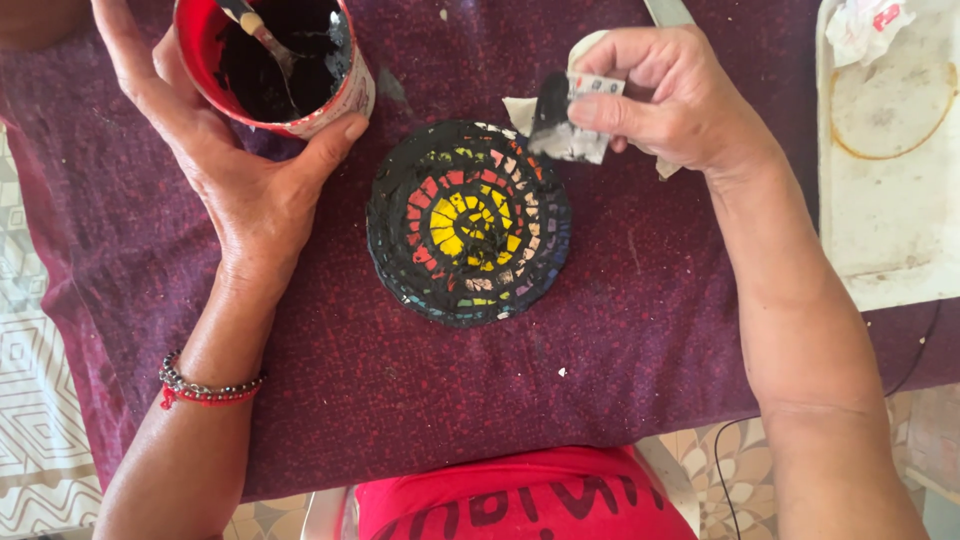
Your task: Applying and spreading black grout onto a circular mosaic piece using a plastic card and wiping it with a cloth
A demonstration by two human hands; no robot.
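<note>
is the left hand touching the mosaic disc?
No: the left hand grips the red cup of black paste, apart from the mosaic disc.

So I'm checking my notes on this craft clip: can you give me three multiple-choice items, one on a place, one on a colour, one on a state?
1. Where is the mosaic dish?
A on the purple cloth
B on the white tray
C in the cup

2. What colour is the dish's centre?
A blue
B yellow
C white

3. What does the right hand hold?
A nothing
B a brush
C a stained rag

Answers: 1 A, the dish lies on the cloth between the arms. 2 B, yellow tiles sit in the middle. 3 C, its fingers pinch the rag; the left hand holds the cup.
</note>
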